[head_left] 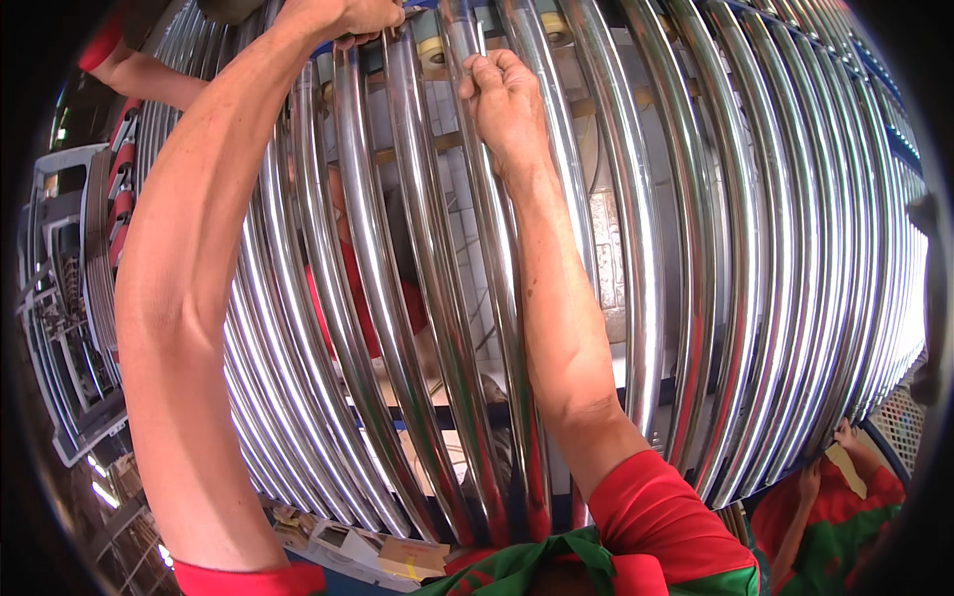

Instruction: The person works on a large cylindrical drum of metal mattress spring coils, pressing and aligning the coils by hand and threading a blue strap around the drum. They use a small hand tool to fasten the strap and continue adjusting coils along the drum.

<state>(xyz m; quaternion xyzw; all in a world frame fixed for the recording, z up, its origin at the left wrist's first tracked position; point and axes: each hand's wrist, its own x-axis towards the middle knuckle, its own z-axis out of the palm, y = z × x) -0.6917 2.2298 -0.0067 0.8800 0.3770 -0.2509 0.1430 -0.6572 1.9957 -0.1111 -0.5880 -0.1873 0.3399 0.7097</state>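
Now both hands are up at the far ends of the tubes, and the step in hand looks like close fingertip work there. The left hand [343, 18] sits right at the upper rim of the view, fingers bent over the tube ends; whether it grips anything I cannot tell, the rim cuts it off. Just below it runs a polished metal tube [402, 89], one of a whole row lying side by side, bowed by the lens. Over to the right hand [505, 94]: its fingers are folded in, thumb against them, closed right over a second polished tube [482, 164], and whether something small is pinched inside is hidden. Beyond its knuckles, between the tubes, show a pale roller [432, 48] and another pale roller [556, 28]. A yellowish bar [427, 147] crosses underneath, and through the gaps red cloth [360, 308] shows. Down at lower right, a co-worker's hand [845, 435] is by the near tube ends, well apart from this pair. As I judge it, the next move calls for precise fingers and both hands working together, without knocking the neighbouring tubes.
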